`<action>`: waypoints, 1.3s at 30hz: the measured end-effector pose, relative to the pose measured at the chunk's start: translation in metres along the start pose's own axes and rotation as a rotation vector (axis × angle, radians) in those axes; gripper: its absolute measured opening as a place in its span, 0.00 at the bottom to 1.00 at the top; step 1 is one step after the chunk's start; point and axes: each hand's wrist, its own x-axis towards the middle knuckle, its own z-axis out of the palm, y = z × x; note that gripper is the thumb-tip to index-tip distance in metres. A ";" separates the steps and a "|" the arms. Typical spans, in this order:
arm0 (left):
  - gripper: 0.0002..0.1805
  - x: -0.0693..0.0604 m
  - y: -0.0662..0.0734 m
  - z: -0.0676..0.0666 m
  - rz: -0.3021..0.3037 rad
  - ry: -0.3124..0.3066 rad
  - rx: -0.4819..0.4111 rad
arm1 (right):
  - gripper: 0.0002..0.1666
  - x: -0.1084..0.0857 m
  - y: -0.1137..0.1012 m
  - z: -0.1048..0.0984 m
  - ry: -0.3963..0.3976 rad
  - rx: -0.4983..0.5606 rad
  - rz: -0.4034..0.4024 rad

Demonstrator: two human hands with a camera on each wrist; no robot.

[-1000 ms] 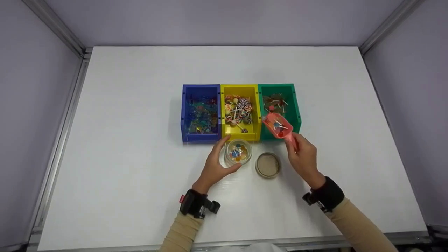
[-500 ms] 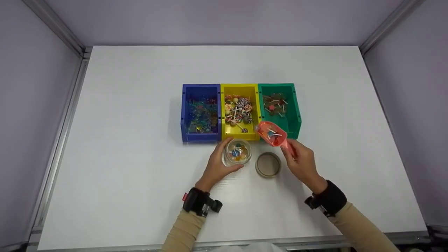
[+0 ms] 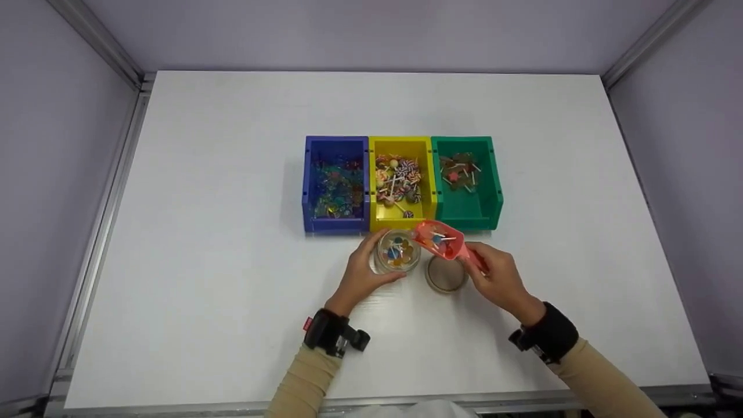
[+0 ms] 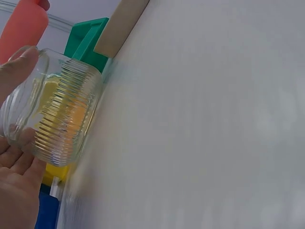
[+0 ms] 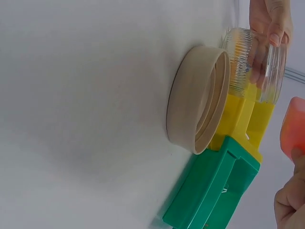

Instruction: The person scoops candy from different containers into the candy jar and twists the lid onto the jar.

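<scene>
My left hand (image 3: 361, 278) grips a ribbed clear glass jar (image 4: 57, 114) from its left side, thumb near the front and fingers behind. Several small coloured candies, some with white sticks, lie inside the jar. In my right hand (image 3: 498, 278) is the handle of a pink scoop (image 3: 455, 249), held above the table. Small lollipops (image 3: 439, 237) in blue, orange and red fill the scoop, whose lip reaches the jar's right rim in the head view. Below the scoop a beige round lid (image 5: 198, 98) lies on the table, partly covered in the head view.
Behind the jar stand three joined bins: a blue bin (image 3: 336, 225) with clear coloured pieces, a yellow bin (image 3: 386, 223) with striped lollipops and a green bin (image 3: 470, 217) with clear-wrapped lollipops. Walls border the white table (image 3: 203, 261).
My right hand has carried the loaded scoop from over the green bin, left and toward me, up to the jar's rim. My left hand has closed in more snugly around the jar.
</scene>
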 end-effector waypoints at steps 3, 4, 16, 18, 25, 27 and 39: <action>0.49 0.000 0.000 0.000 -0.012 -0.001 0.002 | 0.15 -0.001 -0.001 -0.001 -0.043 -0.001 -0.012; 0.49 0.000 0.000 0.000 -0.017 -0.003 0.004 | 0.15 -0.001 -0.001 -0.001 -0.056 -0.005 -0.016; 0.49 0.001 0.001 0.001 -0.036 -0.015 -0.004 | 0.14 -0.002 -0.012 -0.001 -0.128 -0.113 -0.059; 0.49 0.001 0.001 0.001 -0.038 -0.014 -0.010 | 0.15 -0.001 -0.016 -0.003 -0.152 -0.144 -0.040; 0.48 0.000 0.001 0.000 -0.029 -0.010 -0.011 | 0.16 0.007 -0.034 -0.011 -0.258 -0.272 0.007; 0.48 0.000 0.000 0.000 -0.026 -0.009 -0.010 | 0.16 0.011 -0.039 -0.014 -0.283 -0.303 0.012; 0.48 0.000 -0.003 0.001 0.011 -0.008 0.012 | 0.14 0.023 -0.059 -0.025 -0.371 -0.421 0.000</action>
